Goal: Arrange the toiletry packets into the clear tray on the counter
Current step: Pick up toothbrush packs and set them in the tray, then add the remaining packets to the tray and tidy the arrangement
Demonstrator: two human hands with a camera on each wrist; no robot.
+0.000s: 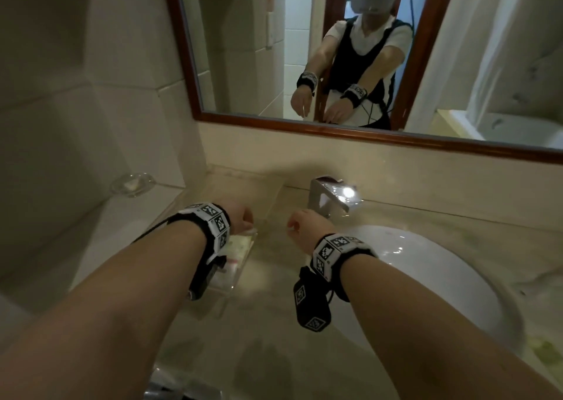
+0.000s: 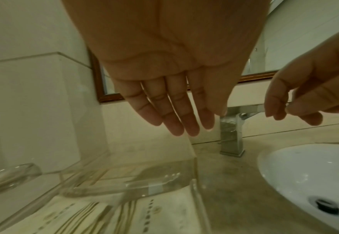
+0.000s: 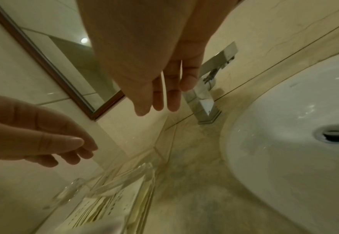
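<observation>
Both hands are hovering empty, left hand point(image 2: 164, 88) with fingers straight and right hand point(image 3: 164, 82) relaxed beside it, the packets point(image 2: 124, 216) lying flat in the clear tray point(image 2: 194, 186) just below the left palm, probably light, thin, slick, so best pinching an edge.

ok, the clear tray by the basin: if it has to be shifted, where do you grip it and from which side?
Judging by its shape, pinch the clear tray by its upright wall on the basin side, coming from above: that rim is exposed, with bare counter beside it. The packets lie flat inside, below the rim, so thumb outside and fingers inside should clear them. Both the left hand and the right hand hang free.
</observation>
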